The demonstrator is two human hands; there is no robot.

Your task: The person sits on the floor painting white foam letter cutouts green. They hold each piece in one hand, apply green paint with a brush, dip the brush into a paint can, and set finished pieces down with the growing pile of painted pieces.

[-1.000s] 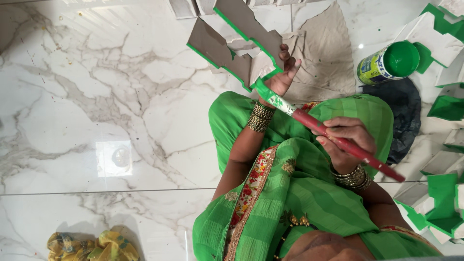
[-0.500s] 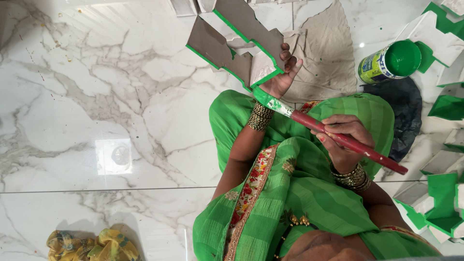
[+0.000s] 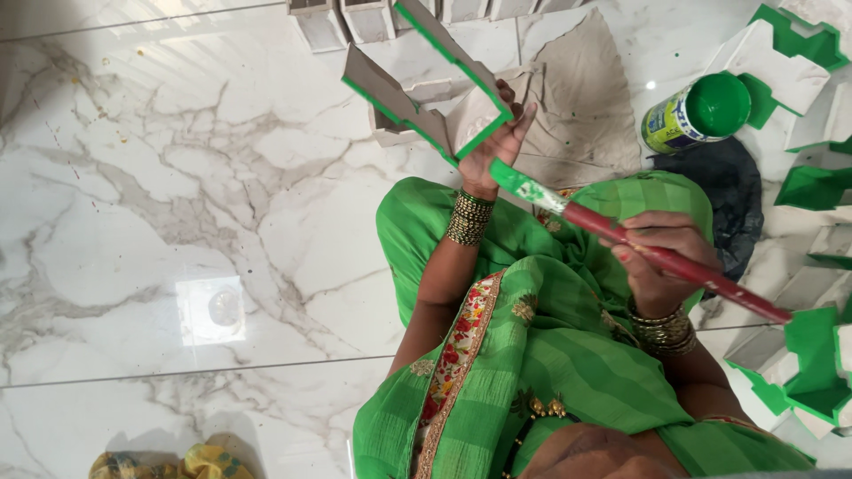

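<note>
My left hand [image 3: 499, 142] holds up a grey cardboard cut-out [image 3: 426, 84] with notched sides and green-painted edges. My right hand [image 3: 661, 257] grips the red handle of a paintbrush [image 3: 621, 232]. Its green, paint-loaded bristle end touches the cut-out's lower edge, just beside my left hand. An open can of green paint [image 3: 701, 111] stands on the floor to the upper right, apart from both hands. My lap is covered by green cloth [image 3: 550, 355].
Painted white-and-green cardboard pieces [image 3: 812, 346] lie along the right side, and several unpainted ones [image 3: 355, 18] sit at the top. A grey sheet [image 3: 581, 98] and dark cloth [image 3: 719, 191] lie under the can. White marble floor [image 3: 177, 177] spreads to the left; yellow cloth [image 3: 177, 463] at bottom.
The brush tip has shifted slightly along the cut-out's lower edge. Both hands otherwise stay where they were.
</note>
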